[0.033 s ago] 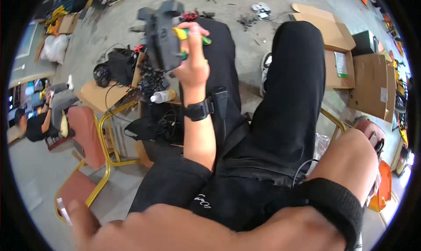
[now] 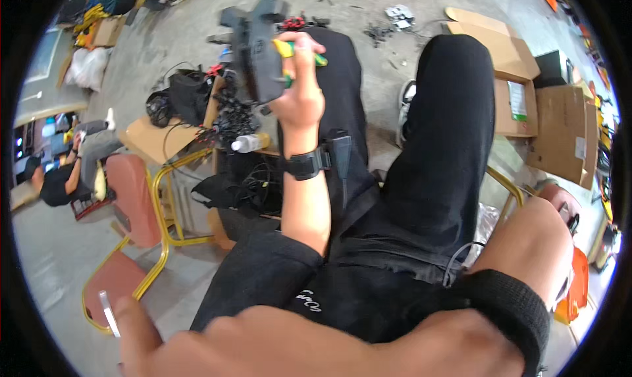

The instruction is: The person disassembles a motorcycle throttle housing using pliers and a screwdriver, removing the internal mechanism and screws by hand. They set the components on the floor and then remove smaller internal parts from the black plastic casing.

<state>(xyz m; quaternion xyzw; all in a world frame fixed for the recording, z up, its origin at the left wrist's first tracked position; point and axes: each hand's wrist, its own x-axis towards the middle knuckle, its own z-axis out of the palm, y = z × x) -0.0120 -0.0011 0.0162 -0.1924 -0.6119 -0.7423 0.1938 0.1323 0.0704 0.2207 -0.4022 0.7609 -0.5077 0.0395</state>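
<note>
A dark device (image 2: 260, 57) is being held up beside the left knee (image 2: 334, 54), a steady hold seemingly being called for. Its yellow-and-green handle (image 2: 283, 48) is being gripped by the left hand (image 2: 301, 99), fingers curled closely. Near a thin pale object (image 2: 108, 314), the right hand (image 2: 263, 344) is being extended, its grip being impossible to tell.

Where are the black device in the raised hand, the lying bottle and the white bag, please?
Black device (image 2: 261, 64): head view, on the middle of its body.
Bottle (image 2: 251, 142): head view, on its side.
White bag (image 2: 88, 67): head view, on its bulging middle.
</note>
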